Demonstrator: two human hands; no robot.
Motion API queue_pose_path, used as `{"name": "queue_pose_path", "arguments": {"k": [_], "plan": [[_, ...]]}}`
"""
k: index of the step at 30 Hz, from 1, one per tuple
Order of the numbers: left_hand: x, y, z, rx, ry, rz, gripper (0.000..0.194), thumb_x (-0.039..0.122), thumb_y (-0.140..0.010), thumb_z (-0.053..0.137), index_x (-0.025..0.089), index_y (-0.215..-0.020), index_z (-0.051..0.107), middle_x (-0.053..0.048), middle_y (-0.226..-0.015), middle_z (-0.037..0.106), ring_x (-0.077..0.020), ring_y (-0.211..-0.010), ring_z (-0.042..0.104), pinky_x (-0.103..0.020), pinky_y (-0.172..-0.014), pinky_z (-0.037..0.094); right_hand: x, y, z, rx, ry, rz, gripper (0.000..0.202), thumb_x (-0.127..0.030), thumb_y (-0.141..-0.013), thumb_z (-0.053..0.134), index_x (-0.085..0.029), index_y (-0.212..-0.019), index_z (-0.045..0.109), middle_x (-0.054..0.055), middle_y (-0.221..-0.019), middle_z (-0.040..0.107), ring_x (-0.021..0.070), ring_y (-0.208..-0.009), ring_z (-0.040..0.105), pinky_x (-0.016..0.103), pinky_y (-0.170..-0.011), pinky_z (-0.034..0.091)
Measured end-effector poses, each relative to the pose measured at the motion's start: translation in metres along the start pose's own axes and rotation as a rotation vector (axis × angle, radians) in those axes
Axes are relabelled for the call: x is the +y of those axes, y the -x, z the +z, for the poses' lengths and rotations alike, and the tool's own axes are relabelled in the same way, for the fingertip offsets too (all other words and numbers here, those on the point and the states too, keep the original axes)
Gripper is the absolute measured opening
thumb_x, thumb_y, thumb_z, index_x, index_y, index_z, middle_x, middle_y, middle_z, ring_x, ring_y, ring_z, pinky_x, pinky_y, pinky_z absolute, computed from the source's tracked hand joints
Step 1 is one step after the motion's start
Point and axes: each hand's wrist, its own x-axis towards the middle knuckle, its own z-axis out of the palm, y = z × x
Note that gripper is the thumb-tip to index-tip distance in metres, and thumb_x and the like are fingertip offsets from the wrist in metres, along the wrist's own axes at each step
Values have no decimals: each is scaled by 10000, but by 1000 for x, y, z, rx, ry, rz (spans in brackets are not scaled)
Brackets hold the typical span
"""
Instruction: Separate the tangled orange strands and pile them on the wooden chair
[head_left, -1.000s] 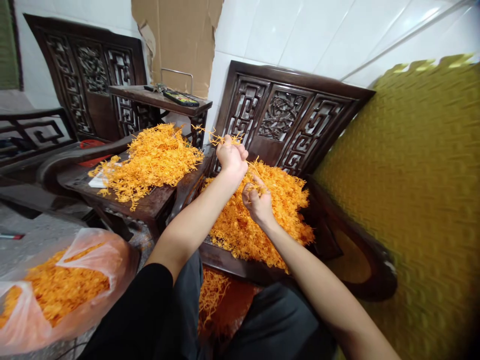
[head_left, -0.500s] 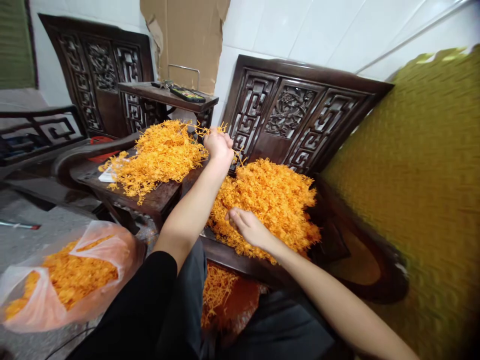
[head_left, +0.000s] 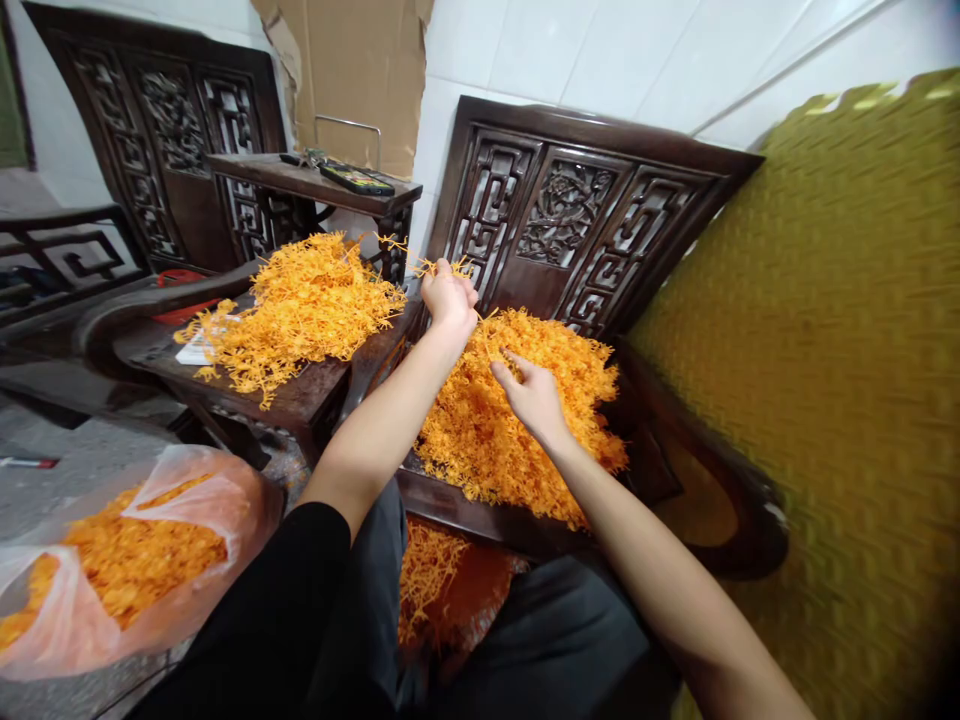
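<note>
My left hand [head_left: 450,297] is closed around thin orange stems, raised between two piles; strands stick out above and below its fist. My right hand [head_left: 531,395] is over the front of the right orange pile [head_left: 555,440], with thumb and forefinger apart and the other fingers partly hidden. Whether it touches a strand is hard to tell. This large pile of stringy orange pieces rests on a dark wooden chair seat [head_left: 480,515]. A second orange pile [head_left: 315,310] lies on a small dark wooden table [head_left: 315,400] to the left.
An open plastic bag [head_left: 247,510] of orange pieces stands on the floor at lower left. Between my legs is a reddish container [head_left: 480,590] with orange strands. A phone [head_left: 356,178] lies on a raised wooden stand [head_left: 262,170]. A yellow woven mat [head_left: 847,350] stands at right.
My right hand has moved up and to the right over the pile, and its thumb and forefinger have parted. My left hand still grips stems. The view has shifted slightly.
</note>
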Motion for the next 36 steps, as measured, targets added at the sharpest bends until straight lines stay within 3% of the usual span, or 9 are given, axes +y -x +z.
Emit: {"name": "queue_pose_path", "arguments": {"k": [3, 9, 15, 19, 23, 26, 30, 33, 36], "plan": [[-5, 3, -1, -25, -2, -4, 399, 353, -1004, 640, 217, -770, 345, 130, -500, 252, -25, -340, 239, -170, -410, 94, -2, -6, 0, 89, 305, -192, 603, -675, -964, 540, -129, -1131, 734, 146, -989, 728, 258, -903, 643, 369, -851, 496], [7, -7, 0, 37, -1, 61, 382, 309, -1033, 587, 213, -755, 343, 125, -500, 281, -28, -338, 243, -177, -406, 110, -9, 13, 6, -79, 415, -376, 531, -500, -1070, 385, -197, -659, 530, 72, -683, 587, 174, -645, 520, 313, -683, 389], [34, -14, 6, 21, 75, 123, 400, 355, -1054, 556, 209, -744, 351, 114, -492, 297, -34, -342, 258, -182, -394, 144, -13, 27, 9, -399, 100, -87, 451, -501, -1019, 464, -170, -794, 672, 43, -681, 638, 153, -581, 560, 295, -629, 413], [24, -1, 10, -31, 58, 50, 420, 407, -1039, 584, 211, -749, 351, 115, -497, 286, -33, -343, 241, -180, -394, 133, -4, 16, 6, -282, -303, 185, 517, -586, -899, 637, -142, -1157, 696, 12, -750, 651, 112, -478, 512, 281, -537, 407], [12, 10, 11, -35, 37, 15, 425, 433, -1024, 609, 213, -763, 355, 117, -510, 297, -29, -353, 241, -178, -398, 132, -3, 9, 9, -243, -502, 268, 833, -629, -707, 841, -119, -1326, 619, -97, -549, 409, 73, -449, 319, 227, -475, 211], [6, 15, 10, -47, 27, 16, 423, 440, -1024, 606, 212, -765, 362, 116, -517, 292, -29, -359, 242, -178, -398, 136, -11, 4, 13, -203, -513, 284, 867, -710, -666, 837, -111, -1261, 636, -119, -518, 306, 68, -454, 233, 235, -473, 159], [10, 12, 10, -56, 34, 19, 429, 424, -1025, 608, 211, -751, 356, 107, -523, 294, -34, -366, 249, -186, -395, 143, -24, 9, 24, -127, -235, -38, 583, -714, -913, 580, -151, -865, 722, -14, -609, 471, 114, -568, 434, 265, -556, 352], [28, 6, 12, -29, 82, 47, 420, 379, -1062, 542, 207, -734, 344, 96, -522, 273, -38, -374, 234, -191, -396, 141, -24, 27, 36, -407, -33, -229, 516, -564, -983, 556, -164, -681, 681, 43, -722, 630, 146, -697, 565, 290, -707, 459], [45, 6, 16, -49, 120, 60, 410, 341, -1068, 529, 202, -726, 350, 84, -537, 279, -39, -388, 222, -198, -400, 146, -18, 37, 46, -656, 7, -161, 394, -497, -978, 576, -167, -864, 760, 23, -706, 666, 119, -562, 503, 273, -601, 444]]}}
